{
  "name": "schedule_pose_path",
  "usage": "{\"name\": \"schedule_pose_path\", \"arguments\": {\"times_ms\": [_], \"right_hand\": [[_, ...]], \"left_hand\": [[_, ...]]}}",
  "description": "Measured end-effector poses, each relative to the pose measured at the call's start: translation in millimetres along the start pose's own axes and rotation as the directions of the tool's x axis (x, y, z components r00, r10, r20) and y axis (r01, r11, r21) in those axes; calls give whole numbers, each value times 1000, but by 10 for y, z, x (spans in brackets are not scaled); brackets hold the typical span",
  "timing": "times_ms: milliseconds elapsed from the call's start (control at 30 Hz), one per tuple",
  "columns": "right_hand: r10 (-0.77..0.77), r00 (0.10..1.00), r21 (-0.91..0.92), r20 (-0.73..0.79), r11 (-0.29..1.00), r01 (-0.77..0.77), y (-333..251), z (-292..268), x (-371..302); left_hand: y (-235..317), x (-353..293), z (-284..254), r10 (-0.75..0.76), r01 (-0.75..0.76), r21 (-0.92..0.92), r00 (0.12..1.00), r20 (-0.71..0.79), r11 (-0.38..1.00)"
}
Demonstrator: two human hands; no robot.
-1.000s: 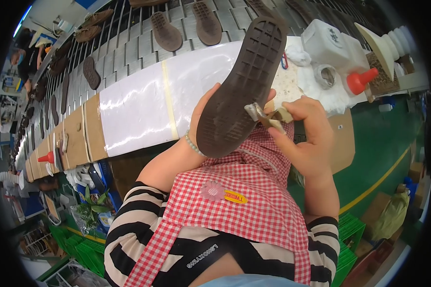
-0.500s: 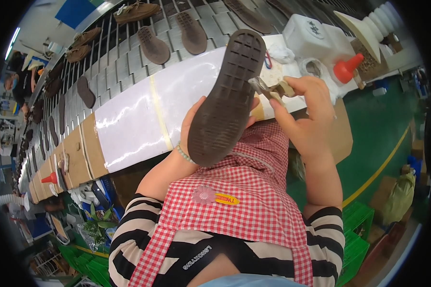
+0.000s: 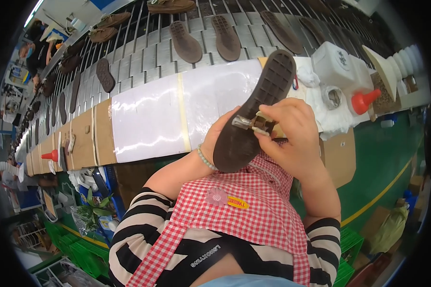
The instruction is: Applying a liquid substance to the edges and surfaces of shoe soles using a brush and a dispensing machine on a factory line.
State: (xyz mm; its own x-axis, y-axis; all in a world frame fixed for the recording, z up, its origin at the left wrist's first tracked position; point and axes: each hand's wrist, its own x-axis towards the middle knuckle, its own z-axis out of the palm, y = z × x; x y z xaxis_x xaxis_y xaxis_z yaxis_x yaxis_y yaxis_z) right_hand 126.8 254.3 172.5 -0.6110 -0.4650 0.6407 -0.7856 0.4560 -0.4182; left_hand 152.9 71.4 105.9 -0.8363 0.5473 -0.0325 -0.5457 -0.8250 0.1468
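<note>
A dark brown shoe sole [image 3: 262, 93] is held by my left hand [image 3: 216, 136], with its ridged tread face up. The sole tilts over the front edge of the bench, its narrower end pointing away to the right. Pinched between the thumb and fingers of my right hand [image 3: 296, 136] is a small flat tool [image 3: 243, 122] with a pale, stained grip and a glossy whitish tip. That tip lies over the middle of the tread and appears to touch it. Most of my left fingers are hidden behind the sole.
Beyond the white-covered bench [image 3: 143, 124] runs a slatted metal conveyor [image 3: 148, 67] carrying soles [image 3: 226, 40] and brown shoes [image 3: 171, 5]. At right stand a white plastic jug [image 3: 333, 64] and a red-nozzled bottle [image 3: 365, 101]. Green crates [image 3: 88, 256] sit on the floor; another person stands far left.
My right hand has brought the tool left and down onto the tread. My left hand and the sole sit further right in view, and the whole view has shifted.
</note>
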Motion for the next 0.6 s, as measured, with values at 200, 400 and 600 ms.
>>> {"name": "schedule_pose_path", "arguments": {"times_ms": [200, 400, 600], "right_hand": [[93, 977, 47, -193, 995, -86, 87, -30, 143], [493, 863, 719, 111, 559, -413, 386, 470, -423], [531, 773, 760, 349, 322, -564, 486, 858, -797]], "left_hand": [[85, -18, 3, 89, -73, -144, 990, 112, 987], [1156, -272, -364, 249, -247, -33, 958, 141, 968], [2582, -547, -713, 545, -516, 255, 837, -57, 818]]}}
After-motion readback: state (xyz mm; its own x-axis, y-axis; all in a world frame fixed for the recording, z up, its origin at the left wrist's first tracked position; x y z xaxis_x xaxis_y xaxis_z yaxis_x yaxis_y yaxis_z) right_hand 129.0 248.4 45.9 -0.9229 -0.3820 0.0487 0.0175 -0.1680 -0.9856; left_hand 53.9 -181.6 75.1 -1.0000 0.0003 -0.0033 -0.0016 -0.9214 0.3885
